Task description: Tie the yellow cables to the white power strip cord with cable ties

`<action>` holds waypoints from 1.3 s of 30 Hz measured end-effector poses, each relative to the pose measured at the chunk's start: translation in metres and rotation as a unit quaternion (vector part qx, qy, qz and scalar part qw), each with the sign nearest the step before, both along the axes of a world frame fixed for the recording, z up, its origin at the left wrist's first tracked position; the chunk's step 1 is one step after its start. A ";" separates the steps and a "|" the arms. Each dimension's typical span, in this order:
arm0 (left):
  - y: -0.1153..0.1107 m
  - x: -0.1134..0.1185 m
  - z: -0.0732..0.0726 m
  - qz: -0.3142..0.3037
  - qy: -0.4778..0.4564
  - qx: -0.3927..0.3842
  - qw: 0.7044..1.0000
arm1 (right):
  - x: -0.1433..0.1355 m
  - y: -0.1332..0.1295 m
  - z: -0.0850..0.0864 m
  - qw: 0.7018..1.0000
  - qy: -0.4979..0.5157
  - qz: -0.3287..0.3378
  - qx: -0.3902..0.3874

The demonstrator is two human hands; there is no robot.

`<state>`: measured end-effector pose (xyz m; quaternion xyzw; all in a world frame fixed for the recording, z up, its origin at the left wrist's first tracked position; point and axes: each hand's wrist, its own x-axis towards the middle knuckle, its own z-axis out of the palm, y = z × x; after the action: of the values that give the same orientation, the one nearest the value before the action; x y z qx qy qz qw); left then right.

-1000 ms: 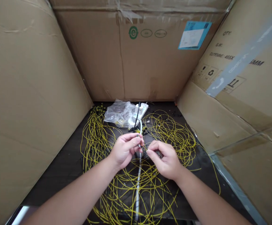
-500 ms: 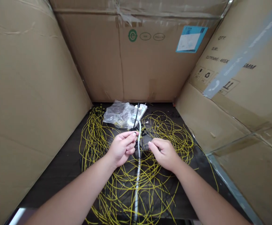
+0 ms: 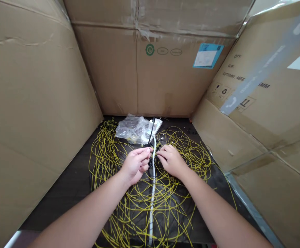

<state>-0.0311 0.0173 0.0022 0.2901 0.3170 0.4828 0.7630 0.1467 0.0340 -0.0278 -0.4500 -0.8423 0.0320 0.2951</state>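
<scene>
My left hand is closed in a pinch just left of a white cable; whatever lies between its thumb and finger is too small to name. On the cable's other side, my right hand has its fingertips drawn together, with their contents hidden. Thin yellow wires lie in loose tangled loops under and around both hands. Small black and yellow pieces sit just beyond the fingertips, too small to make out.
Behind the hands are a clear plastic bag, a white power strip and a black cord. Cardboard boxes wall in the dark table: left box, back box, right box.
My right hand has moved left and slightly up, bringing its fingertips near the white cable and my left hand. The left hand keeps its pinch. The camera view has tilted slightly upward.
</scene>
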 end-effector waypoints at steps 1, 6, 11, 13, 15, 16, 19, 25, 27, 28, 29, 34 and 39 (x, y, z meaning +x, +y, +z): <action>0.000 0.000 0.000 0.000 -0.001 0.000 1.000 | 0.000 0.002 -0.002 1.000 -0.006 0.000 0.000; 0.001 0.000 -0.001 0.005 -0.001 0.003 1.000 | -0.002 0.005 -0.007 1.000 -0.021 -0.010 -0.004; 0.002 -0.001 -0.002 0.008 0.002 0.004 1.000 | -0.003 0.007 -0.008 1.000 -0.002 -0.009 0.009; 0.003 -0.002 -0.003 0.009 0.004 0.005 1.000 | 0.000 0.008 -0.006 0.999 0.024 -0.024 0.022; 0.004 -0.003 -0.004 0.011 0.005 0.005 1.000 | 0.004 0.008 -0.002 0.997 0.043 -0.047 0.032; 0.004 -0.003 -0.004 0.010 0.005 0.004 1.000 | 0.007 0.009 0.001 0.997 0.046 -0.057 0.035; 0.005 -0.003 -0.005 0.010 0.006 -0.004 1.000 | 0.015 0.016 0.010 0.998 0.016 -0.056 0.032; 0.004 -0.004 -0.004 0.005 0.000 -0.001 1.000 | 0.020 0.054 0.020 0.995 -0.096 0.015 -0.015; 0.004 -0.005 -0.004 0.002 -0.002 -0.002 1.000 | 0.019 0.067 0.020 0.991 -0.125 0.038 -0.034; 0.004 -0.005 -0.004 -0.001 -0.003 -0.003 1.000 | 0.018 0.072 0.019 0.988 -0.139 0.051 -0.044; 0.004 -0.005 -0.005 -0.004 -0.004 -0.005 1.000 | 0.017 0.076 0.019 0.985 -0.151 0.065 -0.054; 0.005 -0.005 -0.005 -0.017 -0.014 -0.008 1.000 | 0.013 0.086 0.023 0.969 -0.197 0.116 -0.094; 0.004 -0.006 -0.005 -0.018 -0.010 -0.006 1.000 | 0.007 0.091 0.027 0.962 -0.210 0.128 -0.115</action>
<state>-0.0367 0.0218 -0.0029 0.2864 0.3067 0.4698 0.7766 0.1540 0.1250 -0.0008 -0.3662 -0.9264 0.0710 0.0508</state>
